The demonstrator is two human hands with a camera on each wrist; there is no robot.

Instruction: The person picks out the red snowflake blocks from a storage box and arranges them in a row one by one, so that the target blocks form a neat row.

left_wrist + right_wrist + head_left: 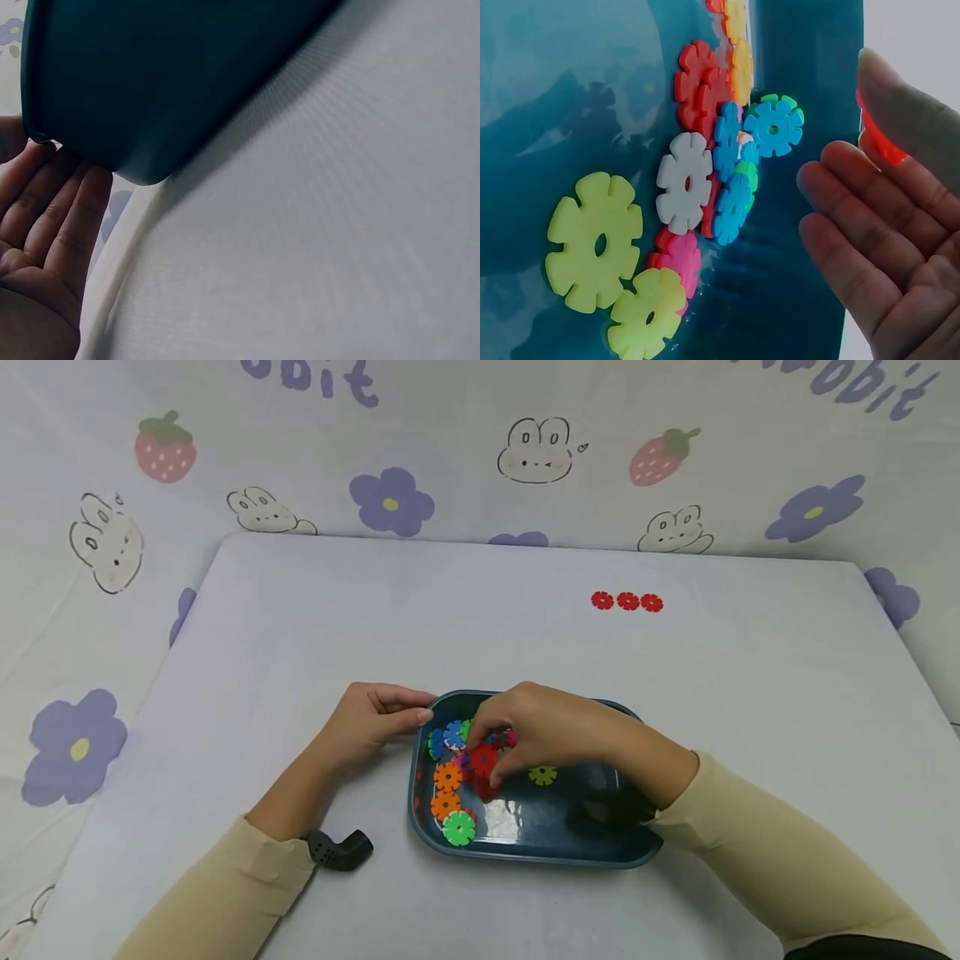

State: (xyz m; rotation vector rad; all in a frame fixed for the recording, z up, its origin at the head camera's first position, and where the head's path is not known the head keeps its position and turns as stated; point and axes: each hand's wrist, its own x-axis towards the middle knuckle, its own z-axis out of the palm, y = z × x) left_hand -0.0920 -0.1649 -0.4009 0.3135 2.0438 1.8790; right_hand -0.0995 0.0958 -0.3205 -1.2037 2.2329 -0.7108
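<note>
A dark teal tray (536,839) sits on the white table, with several colourful notched plastic discs gathered mostly at its left side. My left hand (367,718) pinches the tray's rim at the far left corner; in the left wrist view its fingers (71,232) lie against the outer wall. Over the discs, my right hand (547,727) reaches into the tray. Between its thumb and forefinger it pinches a red notched disc (889,150), partly hidden by the fingers. Orange discs (447,777), a green disc (459,828) and a yellow-green disc (543,775) lie nearby.
Three red discs (628,601) lie in a row on the far right part of the table (375,610). A black wrist device (341,850) juts out beside the left sleeve. Behind the table hangs a cloth (450,435) printed with rabbits, flowers and strawberries.
</note>
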